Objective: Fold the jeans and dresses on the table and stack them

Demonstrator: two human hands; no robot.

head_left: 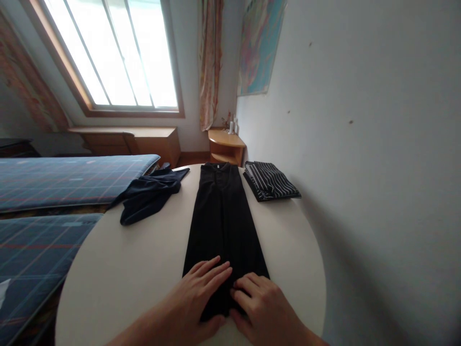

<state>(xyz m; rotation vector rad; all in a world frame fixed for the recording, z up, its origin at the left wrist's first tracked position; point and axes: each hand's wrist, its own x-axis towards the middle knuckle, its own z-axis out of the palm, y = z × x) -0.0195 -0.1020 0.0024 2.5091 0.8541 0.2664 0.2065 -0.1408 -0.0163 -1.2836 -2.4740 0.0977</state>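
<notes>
A pair of black trousers (225,216) lies flat and lengthwise on the round white table (144,269), its waistband at the far edge and its leg ends near me. My left hand (201,293) rests on the lower part of the legs with its fingers stretched out, its thumb near the hem. Close beside it, my right hand (261,302) has its fingers curled, with black cloth between thumb and fingertips. Part of the leg ends is hidden under both hands.
A folded black-and-white striped garment (272,180) lies at the table's far right. A crumpled dark navy garment (153,192) hangs partly over the left edge. Beds with plaid blue mattresses (72,180) stand left; a bare wall (378,168) runs along the right.
</notes>
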